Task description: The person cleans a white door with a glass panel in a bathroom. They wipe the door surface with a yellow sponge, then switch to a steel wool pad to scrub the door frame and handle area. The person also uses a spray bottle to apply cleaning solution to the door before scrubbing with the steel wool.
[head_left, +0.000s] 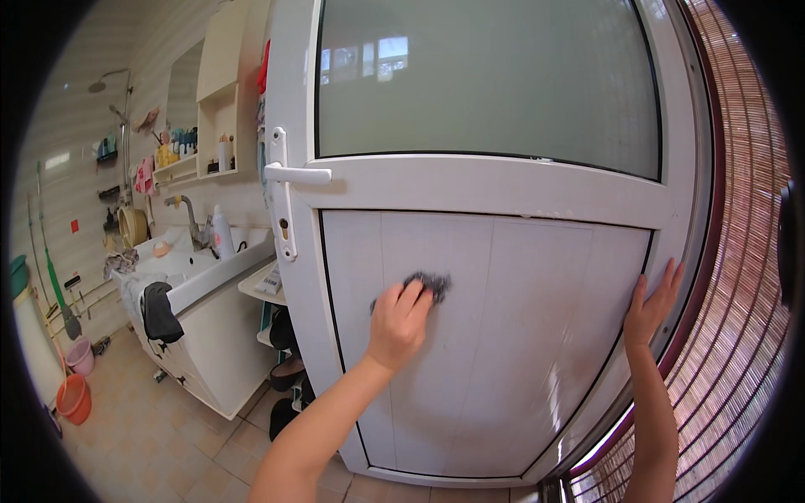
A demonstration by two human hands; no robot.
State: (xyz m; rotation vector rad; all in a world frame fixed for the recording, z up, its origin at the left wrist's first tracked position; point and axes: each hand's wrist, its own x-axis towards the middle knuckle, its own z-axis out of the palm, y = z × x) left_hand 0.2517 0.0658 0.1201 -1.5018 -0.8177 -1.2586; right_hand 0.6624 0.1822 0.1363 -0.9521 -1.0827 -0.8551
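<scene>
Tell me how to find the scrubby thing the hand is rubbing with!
Look at the big white door with the frosted glass on top. On its lower white panel, the left hand presses a small dark grey scrubbing pad under its fingertips. It is the only dark, fuzzy clump on that plain panel.

white bottle [221,232] upright on sink edge by tap | small white bottle [224,153] on wall shelf | small red square sign [75,225] on tiled wall
</scene>
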